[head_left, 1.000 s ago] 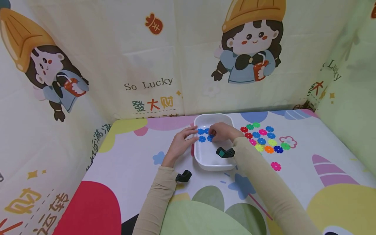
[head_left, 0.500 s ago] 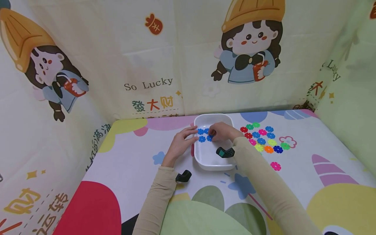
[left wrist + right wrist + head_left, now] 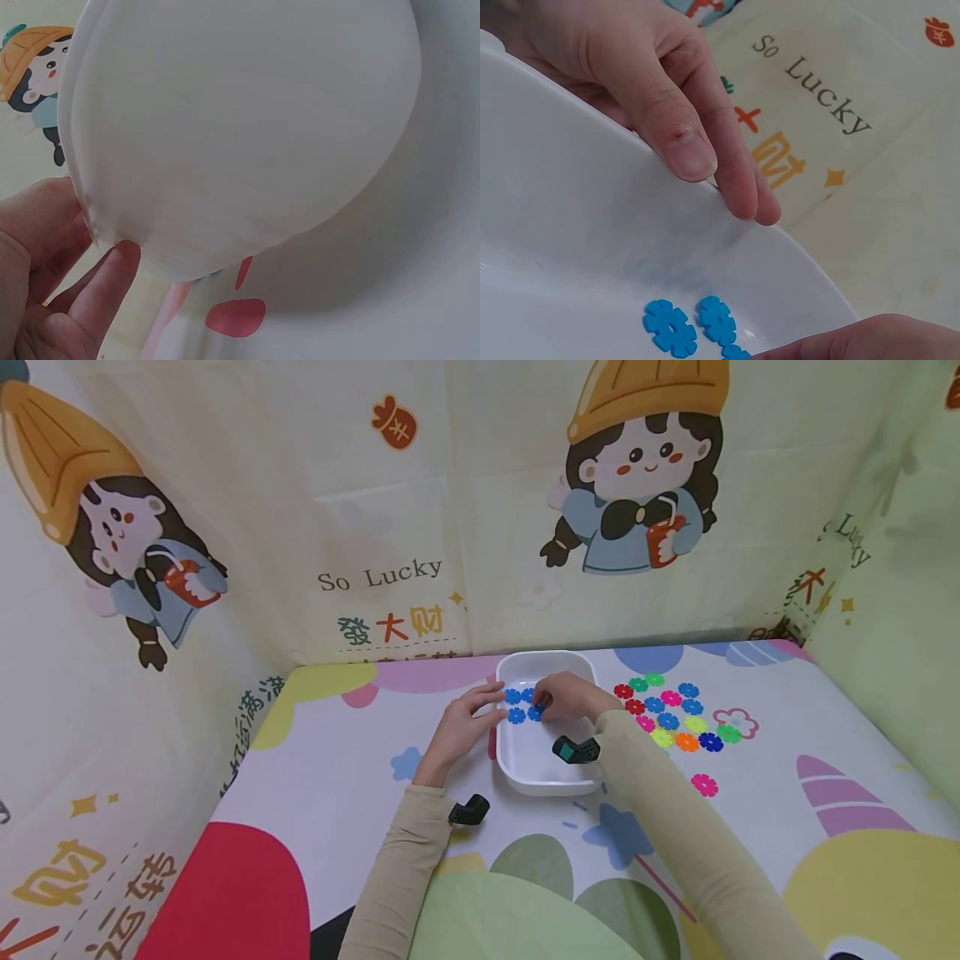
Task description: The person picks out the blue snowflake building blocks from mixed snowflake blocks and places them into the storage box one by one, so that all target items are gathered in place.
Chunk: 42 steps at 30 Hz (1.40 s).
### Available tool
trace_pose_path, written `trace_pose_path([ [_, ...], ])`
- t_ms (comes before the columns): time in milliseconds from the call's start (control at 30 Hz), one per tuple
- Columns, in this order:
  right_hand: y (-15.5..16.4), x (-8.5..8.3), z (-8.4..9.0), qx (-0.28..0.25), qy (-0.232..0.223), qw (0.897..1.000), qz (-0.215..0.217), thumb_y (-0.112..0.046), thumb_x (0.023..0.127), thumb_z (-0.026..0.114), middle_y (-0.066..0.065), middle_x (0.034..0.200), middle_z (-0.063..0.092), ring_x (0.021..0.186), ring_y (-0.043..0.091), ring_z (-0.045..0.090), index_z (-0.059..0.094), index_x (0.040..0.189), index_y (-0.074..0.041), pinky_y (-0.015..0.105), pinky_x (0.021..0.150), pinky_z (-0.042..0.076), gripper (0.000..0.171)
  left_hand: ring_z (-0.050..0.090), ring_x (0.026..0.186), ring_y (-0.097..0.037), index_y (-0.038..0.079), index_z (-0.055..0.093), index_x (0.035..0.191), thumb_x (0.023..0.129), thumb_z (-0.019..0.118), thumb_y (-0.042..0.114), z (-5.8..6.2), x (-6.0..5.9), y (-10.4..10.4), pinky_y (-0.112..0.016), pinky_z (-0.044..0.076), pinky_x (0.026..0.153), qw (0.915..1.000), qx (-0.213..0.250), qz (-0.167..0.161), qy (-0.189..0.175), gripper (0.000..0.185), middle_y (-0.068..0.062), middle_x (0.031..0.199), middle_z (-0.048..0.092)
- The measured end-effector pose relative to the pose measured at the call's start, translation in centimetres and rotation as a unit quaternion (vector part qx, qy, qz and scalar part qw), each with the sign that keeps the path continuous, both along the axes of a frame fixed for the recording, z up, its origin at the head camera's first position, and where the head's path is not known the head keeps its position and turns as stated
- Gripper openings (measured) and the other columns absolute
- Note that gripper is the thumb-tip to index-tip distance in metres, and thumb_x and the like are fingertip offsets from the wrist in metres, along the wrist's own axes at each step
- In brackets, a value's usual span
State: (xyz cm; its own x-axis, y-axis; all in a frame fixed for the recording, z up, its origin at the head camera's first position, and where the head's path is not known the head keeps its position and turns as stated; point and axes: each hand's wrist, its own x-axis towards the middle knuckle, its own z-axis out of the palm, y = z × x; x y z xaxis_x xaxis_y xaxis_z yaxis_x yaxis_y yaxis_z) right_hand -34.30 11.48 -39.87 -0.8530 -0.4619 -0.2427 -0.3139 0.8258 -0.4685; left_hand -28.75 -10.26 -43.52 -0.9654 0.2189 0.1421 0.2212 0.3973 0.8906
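Both hands meet at the white tray (image 3: 546, 781): left hand (image 3: 467, 724), fingers straight, steadies its nine-o'clock rim, while right hand (image 3: 567, 697) pinches a blue snowflake piece (image 3: 537, 712) among others inside. More coloured pieces (image 3: 675, 714) lie at three o'clock on the table (image 3: 337, 760).

Bright, even, soft light; faint shadows; head view bowed at edges; wrist views close, slightly soft.

One white tray (image 3: 543, 781), four blue snowflake pieces (image 3: 515, 715) inside it, and sixteen coloured pieces (image 3: 686, 742) on the mat.
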Motion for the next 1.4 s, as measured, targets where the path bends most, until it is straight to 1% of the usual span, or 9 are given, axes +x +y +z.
trace_pose_path([
  [400, 0.1, -0.1, -0.2, -0.002, 0.003, 1.0, 0.0, -0.014, 0.084, 0.078, 0.004, 0.109, 0.067, 0.103, 0.022, 0.062, 0.069, 0.117, -0.012, 0.05, 0.103, 0.045, 0.034, 0.035, 0.14, -0.011, 0.008, 0.066, 0.128, 0.092, 0.069, 0.028, -0.1, 0.0, 0.0, -0.04, 0.038, 0.11, 1.0, 0.002, 0.002, 0.004, 0.041, 0.014, 0.141, 0.052],
  [567, 0.0, -0.1, -0.2, 0.002, 0.007, 1.0, 0.008, -0.014, 0.084, 0.077, 0.004, 0.109, 0.068, 0.102, 0.022, 0.062, 0.069, 0.117, -0.011, 0.048, 0.103, 0.046, 0.033, 0.034, 0.141, -0.013, 0.008, 0.066, 0.128, 0.092, 0.07, 0.026, -0.1, 0.0, 0.1, -0.043, 0.038, 0.11, 1.0, 0.004, 0.003, 0.001, 0.04, 0.013, 0.142, 0.051],
  [800, 0.1, -0.1, -0.2, 0.002, 0.008, 1.0, 0.012, -0.014, 0.084, 0.077, 0.005, 0.11, 0.068, 0.103, 0.022, 0.062, 0.068, 0.117, -0.011, 0.049, 0.103, 0.045, 0.034, 0.033, 0.141, -0.013, 0.01, 0.066, 0.127, 0.091, 0.07, 0.026, -0.1, 0.0, 0.2, -0.044, 0.038, 0.109, 0.9999, 0.007, 0.008, -0.007, 0.04, 0.014, 0.142, 0.051],
  [933, 0.2, -0.1, -0.2, 0.003, 0.011, 1.0, 0.016, -0.015, 0.085, 0.077, 0.005, 0.11, 0.068, 0.103, 0.022, 0.062, 0.068, 0.117, -0.011, 0.048, 0.103, 0.045, 0.034, 0.033, 0.141, -0.013, 0.008, 0.065, 0.128, 0.092, 0.069, 0.026, -0.1, 0.1, 0.2, -0.045, 0.038, 0.11, 0.9999, 0.009, 0.005, -0.007, 0.041, 0.013, 0.142, 0.051],
  [1200, 0.5, -0.1, 0.2, 0.003, 0.017, 1.0, 0.018, -0.017, 0.086, 0.076, 0.005, 0.11, 0.067, 0.102, 0.022, 0.06, 0.068, 0.118, -0.011, 0.045, 0.101, 0.048, 0.034, 0.034, 0.141, -0.012, 0.011, 0.066, 0.128, 0.092, 0.069, 0.028, -0.2, 0.1, 0.3, -0.044, 0.039, 0.109, 1.0, 0.001, 0.007, -0.004, 0.04, 0.015, 0.142, 0.051],
  [1300, 0.6, -0.1, 0.5, 0.001, 0.022, 0.999, 0.023, -0.016, 0.086, 0.076, 0.005, 0.111, 0.067, 0.101, 0.022, 0.06, 0.068, 0.12, -0.01, 0.043, 0.099, 0.05, 0.035, 0.034, 0.141, -0.012, 0.013, 0.066, 0.128, 0.092, 0.069, 0.028, -0.2, 0.2, 0.3, -0.044, 0.039, 0.108, 0.9999, -0.003, 0.01, -0.005, 0.039, 0.015, 0.142, 0.05],
  [1400, 0.8, -0.2, 0.9, -0.004, 0.034, 0.999, 0.034, -0.017, 0.087, 0.075, 0.007, 0.111, 0.067, 0.1, 0.022, 0.061, 0.067, 0.121, -0.008, 0.04, 0.097, 0.051, 0.036, 0.033, 0.141, -0.012, 0.012, 0.066, 0.129, 0.092, 0.069, 0.029, -0.2, 0.2, 0.2, -0.043, 0.039, 0.108, 0.9999, -0.002, 0.01, -0.007, 0.04, 0.015, 0.143, 0.05],
])
